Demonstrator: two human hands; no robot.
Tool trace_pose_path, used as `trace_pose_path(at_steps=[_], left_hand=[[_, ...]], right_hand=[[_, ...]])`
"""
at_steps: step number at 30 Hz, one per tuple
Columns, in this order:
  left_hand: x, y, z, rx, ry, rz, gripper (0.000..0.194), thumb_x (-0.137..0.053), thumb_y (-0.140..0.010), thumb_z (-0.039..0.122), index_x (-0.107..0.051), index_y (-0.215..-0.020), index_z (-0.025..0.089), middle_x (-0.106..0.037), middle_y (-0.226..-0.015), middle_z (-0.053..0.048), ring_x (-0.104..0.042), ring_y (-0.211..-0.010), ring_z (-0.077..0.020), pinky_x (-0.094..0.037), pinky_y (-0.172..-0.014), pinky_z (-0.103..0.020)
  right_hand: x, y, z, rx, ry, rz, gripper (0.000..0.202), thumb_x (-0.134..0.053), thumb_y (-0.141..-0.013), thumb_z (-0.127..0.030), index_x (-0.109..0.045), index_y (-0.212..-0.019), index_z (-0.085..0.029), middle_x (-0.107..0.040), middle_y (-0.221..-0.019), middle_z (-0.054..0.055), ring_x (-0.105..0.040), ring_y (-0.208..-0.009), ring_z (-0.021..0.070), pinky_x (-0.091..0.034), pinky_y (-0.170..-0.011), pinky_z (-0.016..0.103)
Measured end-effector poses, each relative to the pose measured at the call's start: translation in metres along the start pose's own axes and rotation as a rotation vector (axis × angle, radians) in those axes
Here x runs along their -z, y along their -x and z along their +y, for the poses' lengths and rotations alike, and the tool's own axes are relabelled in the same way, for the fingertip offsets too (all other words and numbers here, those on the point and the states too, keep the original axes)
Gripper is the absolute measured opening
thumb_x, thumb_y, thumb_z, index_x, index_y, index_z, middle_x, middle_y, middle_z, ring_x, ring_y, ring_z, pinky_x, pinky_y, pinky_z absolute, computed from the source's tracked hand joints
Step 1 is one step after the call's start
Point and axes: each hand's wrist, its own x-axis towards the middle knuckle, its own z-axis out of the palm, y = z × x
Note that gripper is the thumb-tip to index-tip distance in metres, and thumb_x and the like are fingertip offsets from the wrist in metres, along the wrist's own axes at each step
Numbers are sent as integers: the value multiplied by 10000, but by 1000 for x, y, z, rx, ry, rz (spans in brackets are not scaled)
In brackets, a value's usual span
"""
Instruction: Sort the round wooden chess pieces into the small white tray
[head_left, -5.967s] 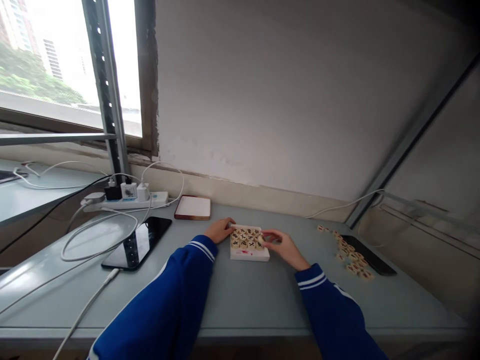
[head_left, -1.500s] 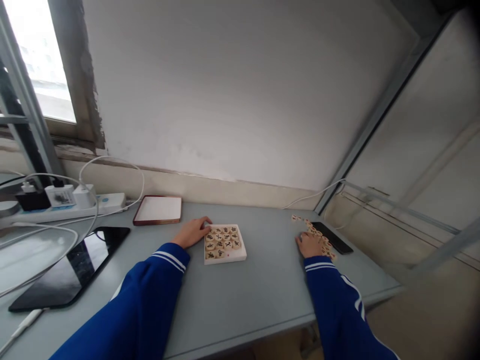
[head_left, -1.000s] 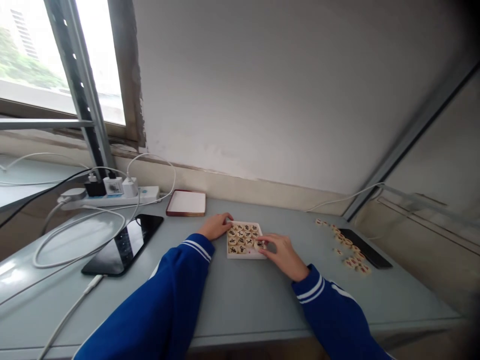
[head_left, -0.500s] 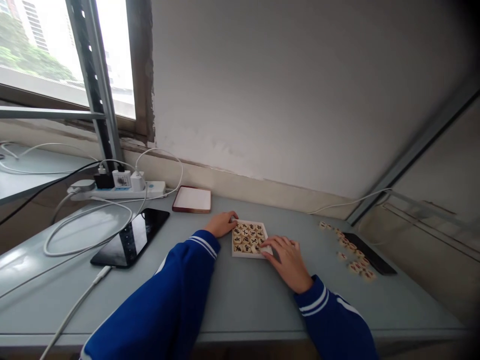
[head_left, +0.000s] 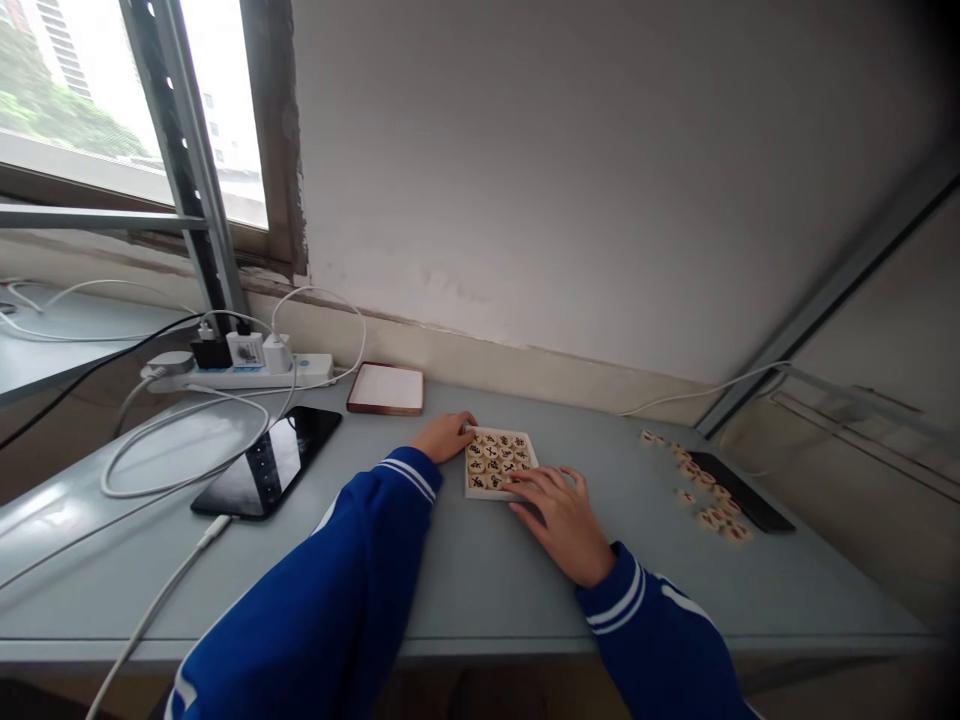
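A shallow white square box [head_left: 486, 494] lies on the grey desk, filled with rows of round xiangqi pieces [head_left: 490, 452] bearing black characters. My left hand [head_left: 444, 437] grips the box's far left corner, its fingertips curled over the rim. Over the near right corner is my right hand [head_left: 559, 520], fingers stretched out and apart. Its fingertips touch the pieces in that corner and hide some of them; no piece shows lifted in it.
More xiangqi pieces with red characters [head_left: 705, 482] lie scattered at the right beside a dark flat object [head_left: 742, 492]. An open box lid [head_left: 385, 389] rests near the wall. At left are a black tablet [head_left: 268, 463], a power strip [head_left: 311, 368] and loose white cables.
My right hand has shifted left and farther over the box's near right corner, its fingers spreading flatter across the pieces. The left hand stays at the box corner. The view has tilted slightly.
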Motion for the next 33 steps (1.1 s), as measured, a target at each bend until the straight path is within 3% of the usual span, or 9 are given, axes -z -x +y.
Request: trace_pose_path(at_steps=[4, 8, 12, 18, 21, 23, 26, 31, 33], left_hand=[[0, 1, 0, 8, -2, 1, 290, -392, -799, 329, -550, -1014, 214, -627, -800, -20, -569, -760, -170, -393, -635, -246], [-1, 0, -1, 12, -4, 4, 298, -389, -794, 336, -550, -1015, 217, -624, -800, -18, -565, -748, -166, -386, -613, -240], [-2, -1, -1, 2, -13, 7, 301, -384, -795, 332, -549, -1017, 214, -627, -803, -19, -563, -745, -165, -390, -630, -246], [-2, 0, -1, -10, -6, 17, 296, -390, -793, 327, -551, -1012, 210, -630, -814, -24, -567, -750, -168, -394, -641, -249], [-2, 0, -1, 3, -1, 11, 296, -385, -796, 334, -552, -1011, 218, -630, -812, -24, -569, -753, -174, -396, -643, -254], [-1, 0, -1, 13, 3, 3, 296, -384, -796, 338, -551, -1011, 224, -631, -810, -23, -569, -755, -177, -396, -640, -255], [0, -1, -1, 12, 10, -5, 303, -378, -800, 348, -548, -1016, 221, -631, -818, -27, -570, -759, -177, -395, -639, -254], [0, -2, -2, 0, 19, -10, 322, -363, -811, 371, -545, -1021, 208, -637, -838, -37, -574, -769, -178, -393, -647, -251], [0, -3, -2, 1, 18, -8, 325, -365, -810, 379, -542, -1026, 214, -639, -844, -36, -575, -773, -181, -393, -645, -254]], right_hand=[[0, 2, 1, -15, -51, -13, 283, -369, -870, -367, -525, -1105, -345, -544, -1171, -6, -456, -1065, 181, -232, -936, 413], [2, 8, 7, -118, 23, 63, 294, -327, -880, -374, -566, -1032, -296, -583, -1083, 17, -487, -1006, 179, -274, -896, 400], [0, 9, 9, -156, 124, 97, 289, -342, -876, -361, -615, -878, -269, -591, -1036, 20, -485, -976, 189, -245, -909, 436], [-3, 7, 4, -128, 147, 134, 249, -381, -862, -346, -617, -838, -270, -593, -1029, 13, -475, -980, 193, -175, -960, 463], [2, 6, 16, -175, 144, 187, 267, -365, -865, -356, -617, -833, -273, -599, -1015, 6, -485, -976, 185, -186, -960, 451], [6, 5, 37, -223, 112, 201, 285, -353, -863, -382, -618, -850, -278, -603, -1006, 3, -499, -968, 180, -239, -933, 429], [9, 6, 86, -348, 95, 212, 295, -355, -850, -400, -612, -920, -272, -601, -1021, 20, -516, -955, 193, -322, -868, 405], [9, 24, 183, -818, 398, 208, 406, -418, -800, -380, -550, -1126, -176, -449, -1252, 148, -395, -1124, 323, -277, -893, 531], [10, 35, 211, -927, 410, 181, 465, -392, -803, -420, -556, -1127, -129, -410, -1280, 202, -359, -1147, 376, -264, -866, 592]])
